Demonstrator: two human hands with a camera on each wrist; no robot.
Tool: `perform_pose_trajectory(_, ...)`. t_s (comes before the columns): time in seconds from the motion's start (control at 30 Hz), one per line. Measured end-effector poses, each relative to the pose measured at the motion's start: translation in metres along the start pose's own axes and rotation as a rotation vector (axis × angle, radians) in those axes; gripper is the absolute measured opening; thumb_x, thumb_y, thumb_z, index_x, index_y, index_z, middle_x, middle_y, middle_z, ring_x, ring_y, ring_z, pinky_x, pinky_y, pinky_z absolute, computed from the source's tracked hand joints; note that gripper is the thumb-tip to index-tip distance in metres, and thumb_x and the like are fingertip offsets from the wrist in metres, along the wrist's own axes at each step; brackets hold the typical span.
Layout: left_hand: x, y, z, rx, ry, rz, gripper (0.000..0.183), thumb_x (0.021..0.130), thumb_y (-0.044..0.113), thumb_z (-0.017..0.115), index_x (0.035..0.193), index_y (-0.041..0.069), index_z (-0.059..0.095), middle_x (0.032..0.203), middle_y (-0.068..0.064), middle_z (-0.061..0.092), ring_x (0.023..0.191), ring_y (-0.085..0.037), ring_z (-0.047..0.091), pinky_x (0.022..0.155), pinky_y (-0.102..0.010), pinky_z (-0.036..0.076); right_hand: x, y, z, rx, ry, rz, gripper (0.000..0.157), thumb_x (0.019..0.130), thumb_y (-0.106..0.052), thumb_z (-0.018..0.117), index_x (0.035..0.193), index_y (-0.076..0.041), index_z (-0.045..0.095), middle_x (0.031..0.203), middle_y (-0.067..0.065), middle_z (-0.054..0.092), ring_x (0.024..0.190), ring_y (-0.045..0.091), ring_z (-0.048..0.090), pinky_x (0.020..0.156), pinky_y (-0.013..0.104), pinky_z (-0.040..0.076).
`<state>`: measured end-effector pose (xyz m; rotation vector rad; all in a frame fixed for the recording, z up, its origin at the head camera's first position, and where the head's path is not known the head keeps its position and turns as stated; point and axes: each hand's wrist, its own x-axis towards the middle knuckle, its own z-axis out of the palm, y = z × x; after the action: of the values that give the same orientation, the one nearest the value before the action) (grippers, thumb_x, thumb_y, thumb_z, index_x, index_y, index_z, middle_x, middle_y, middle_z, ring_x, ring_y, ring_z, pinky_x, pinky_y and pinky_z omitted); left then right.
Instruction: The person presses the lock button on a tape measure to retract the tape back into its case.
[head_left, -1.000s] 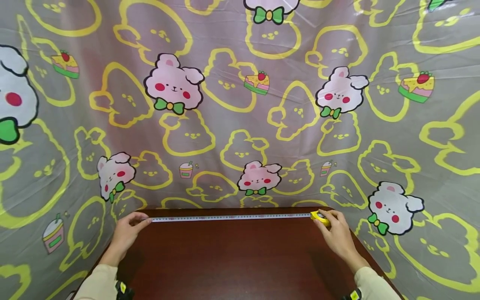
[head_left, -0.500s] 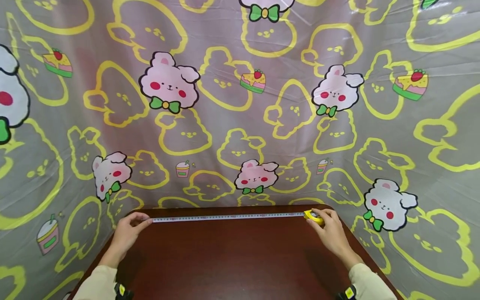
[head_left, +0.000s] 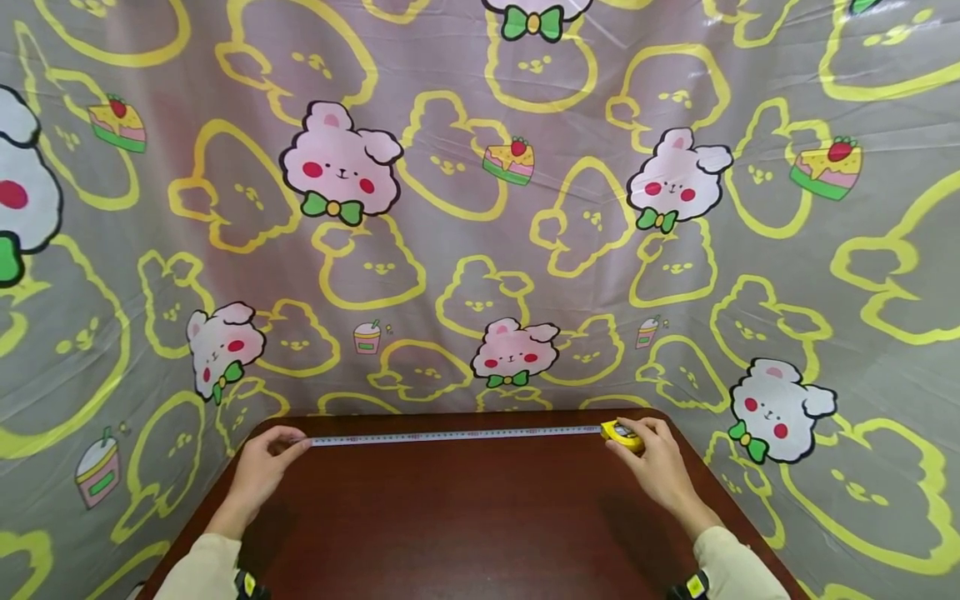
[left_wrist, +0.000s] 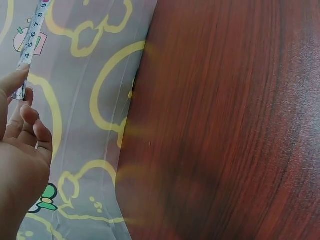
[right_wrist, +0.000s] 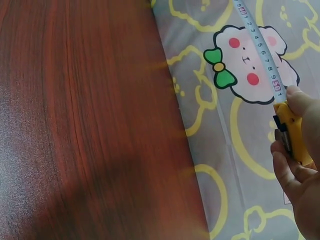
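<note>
The left hand (head_left: pixel 261 468) pinches the tape strip (head_left: pixel 465 435) by its end; the right hand (head_left: pixel 660 467) grips the yellow case (right_wrist: pixel 298 136). Lots is out, not back inside yet.

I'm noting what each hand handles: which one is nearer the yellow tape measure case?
The right. The right hand grips the yellow case itself; the left hand is well apart from it, pinching the opposite end of the extended blade.
</note>
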<state>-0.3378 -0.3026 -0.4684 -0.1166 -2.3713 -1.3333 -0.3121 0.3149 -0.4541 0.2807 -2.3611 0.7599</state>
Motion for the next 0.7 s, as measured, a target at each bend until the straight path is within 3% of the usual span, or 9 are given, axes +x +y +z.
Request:
perform_pose_trajectory(0.4, 0.0021, 0.0009, 0.0076, -0.006, 0.008, 0.028, 0.023, 0.096, 0.023, 0.078, 0.104, 0.002, 0.073, 0.095, -0.008, 0.067, 0.077, -0.015, 0.056, 0.065, -0.028, 0.046, 0.0017, -0.0013, 0.0037, -0.004, 0.004, 0.002, 0.044, 0.084, -0.024, 0.089, 0.121, -0.005, 0.075, 0.11, 0.017, 0.055, 0.095, 0.034, 0.058, 0.078, 0.047, 0.05)
perform_pose_trajectory(0.7, -0.0014, 0.0052, 0.0073, -0.009, -0.015, 0.002, 0.029, 0.097, 0.03, 0.076, 0.107, 0.002, 0.072, 0.101, -0.01, 0.066, 0.081, -0.018, 0.055, 0.066, -0.03, 0.046, 0.0025, -0.0009, 0.0065, 0.001, 0.011, -0.007, 0.043, 0.082, -0.024, 0.09, 0.119, -0.006, 0.076, 0.109, 0.017, 0.056, 0.094, 0.033, 0.058, 0.078, 0.048, 0.048)
